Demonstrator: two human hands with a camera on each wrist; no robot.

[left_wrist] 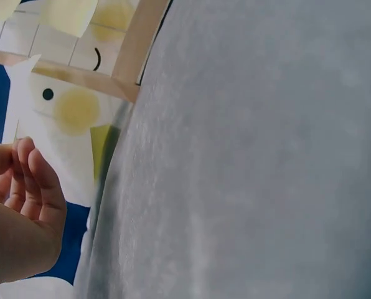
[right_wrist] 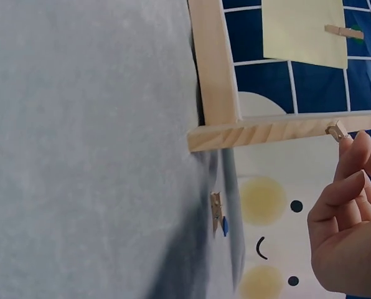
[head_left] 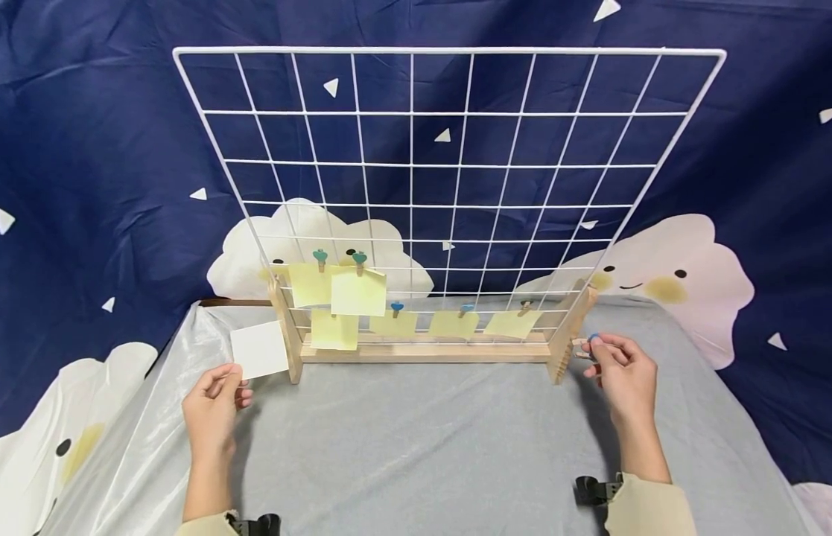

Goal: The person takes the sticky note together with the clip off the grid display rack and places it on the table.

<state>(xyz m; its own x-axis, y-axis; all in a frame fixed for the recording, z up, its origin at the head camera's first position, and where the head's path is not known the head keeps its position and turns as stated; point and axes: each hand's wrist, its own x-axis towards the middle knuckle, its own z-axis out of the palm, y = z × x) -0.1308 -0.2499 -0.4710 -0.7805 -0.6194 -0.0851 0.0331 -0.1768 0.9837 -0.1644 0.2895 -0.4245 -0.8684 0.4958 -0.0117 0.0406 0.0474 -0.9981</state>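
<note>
On the left, my left hand (head_left: 214,409) pinches a pale square paper note (head_left: 260,350) by its lower corner, just beside the stand's left foot. In the left wrist view the note is nearly edge-on, a thin white sliver above the fingertips. At the other end, my right hand (head_left: 626,372) pinches a small wooden clothespin (right_wrist: 337,131) at the fingertips, close to the right foot of the wooden stand (head_left: 422,356). A white wire grid (head_left: 412,164) stands in it. Several yellow notes (head_left: 335,332) hang on the grid's lower part from clothespins with green, blue or dark tops.
Another clothespin (right_wrist: 216,213) with a blue top lies on the grey cloth (head_left: 416,447) outside the stand's right foot. A yellow-green paper piece (left_wrist: 103,149) shows near the cloth's edge in the left wrist view. Behind the grid hangs a dark blue curtain (head_left: 87,134) with clouds.
</note>
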